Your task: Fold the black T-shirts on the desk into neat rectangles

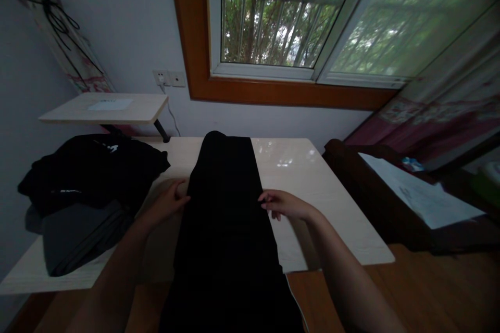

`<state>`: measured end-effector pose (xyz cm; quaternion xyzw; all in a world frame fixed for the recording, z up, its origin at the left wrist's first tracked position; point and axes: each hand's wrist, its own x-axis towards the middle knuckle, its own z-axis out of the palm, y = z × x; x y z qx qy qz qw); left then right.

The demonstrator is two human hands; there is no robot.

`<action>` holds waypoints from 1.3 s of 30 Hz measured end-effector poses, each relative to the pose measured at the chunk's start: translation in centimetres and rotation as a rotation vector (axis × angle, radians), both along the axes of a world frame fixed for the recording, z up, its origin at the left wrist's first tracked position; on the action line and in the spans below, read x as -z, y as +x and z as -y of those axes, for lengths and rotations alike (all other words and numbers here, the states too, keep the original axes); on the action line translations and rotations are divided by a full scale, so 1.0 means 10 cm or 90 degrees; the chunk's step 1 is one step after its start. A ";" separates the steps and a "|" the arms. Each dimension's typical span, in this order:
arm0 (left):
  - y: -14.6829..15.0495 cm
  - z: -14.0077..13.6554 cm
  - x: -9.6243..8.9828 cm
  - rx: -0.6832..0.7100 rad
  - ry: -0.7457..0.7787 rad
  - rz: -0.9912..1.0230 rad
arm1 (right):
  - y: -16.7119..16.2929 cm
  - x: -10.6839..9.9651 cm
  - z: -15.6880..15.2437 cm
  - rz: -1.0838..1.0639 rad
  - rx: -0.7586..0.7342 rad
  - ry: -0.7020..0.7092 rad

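Observation:
A long, folded black garment lies lengthwise over the pale table, running from near the wall towards me. Its exact kind is hard to make out, and its near end blends into the dark area at the bottom of the view. My left hand pinches its left edge between thumb and fingers. On the opposite side, my right hand grips the right edge at about the same height, thumb against forefinger and the other fingers curled.
Black clothing with small white prints is heaped on the table's left, with grey folded cloth in front. Behind it stands a small raised shelf. A window is ahead. Dark brown furniture bearing a white sheet stands right.

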<state>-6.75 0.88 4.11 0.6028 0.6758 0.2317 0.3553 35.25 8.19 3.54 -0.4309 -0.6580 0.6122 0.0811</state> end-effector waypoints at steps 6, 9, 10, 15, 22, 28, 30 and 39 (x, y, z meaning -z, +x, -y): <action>0.14 -0.36 0.10 -0.109 0.136 -0.161 | -0.11 0.14 -0.10 0.001 0.111 0.166; 0.14 -0.47 0.23 -0.114 0.150 -0.208 | -0.12 0.19 -0.11 0.018 0.123 0.185; 0.13 -0.50 0.28 -0.102 0.149 -0.207 | -0.12 0.20 -0.12 0.015 0.126 0.182; 0.09 -0.57 0.37 -0.089 0.168 -0.178 | -0.09 0.25 -0.13 -0.007 0.126 0.173; 0.08 -0.57 0.26 -0.147 0.124 -0.084 | -0.09 0.25 -0.11 -0.001 0.113 0.180; 0.14 -0.55 0.30 -0.122 0.172 -0.263 | -0.10 0.24 -0.14 0.060 0.092 0.268; 0.18 -0.55 0.29 -0.108 0.221 -0.281 | -0.11 0.24 -0.15 0.081 0.078 0.296; 0.26 -0.55 0.34 -0.031 0.250 -0.182 | -0.26 0.20 -0.24 0.133 0.156 0.421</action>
